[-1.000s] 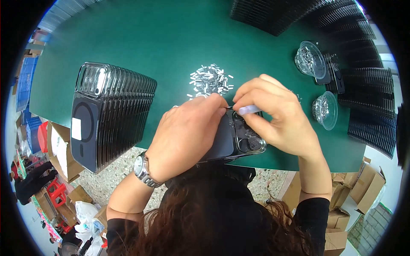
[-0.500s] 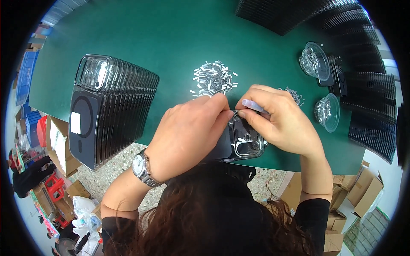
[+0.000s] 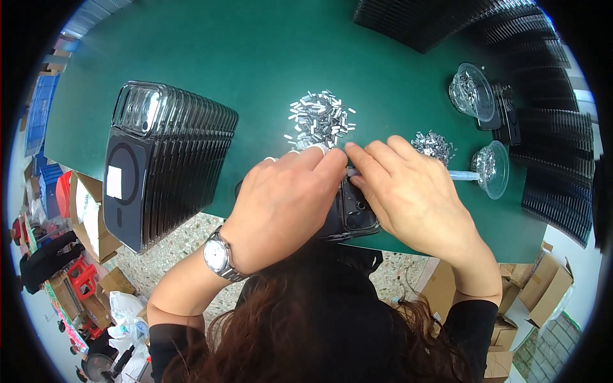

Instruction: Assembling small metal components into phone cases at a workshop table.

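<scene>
A dark phone case with a clear camera frame (image 3: 359, 214) is under both hands near the table's front edge. My left hand (image 3: 281, 198) is closed over the case's upper side, its fingertips at the edge. In my right hand (image 3: 415, 195) is a slim translucent pen-like tool (image 3: 465, 175), its back end sticking out to the right. The tool's tip and my right fingertips meet the case's upper edge beside the left fingertips; what lies between them is hidden. Just beyond the hands is a heap of small silver-and-grey pieces (image 3: 319, 118). A smaller heap of tiny metal parts (image 3: 434, 147) sits beyond my right hand.
At left stands a long row of phone cases (image 3: 172, 166) on the green table (image 3: 255, 57). Two clear bowls of small metal parts, one farther (image 3: 471, 92) and one nearer (image 3: 490, 169), stand at right. Stacks of dark cases (image 3: 559, 169) line the right edge.
My right hand has turned, so the tool now points out rightward past it instead of up between thumb and fingers. The case and the right fingertips have shifted slightly left.
</scene>
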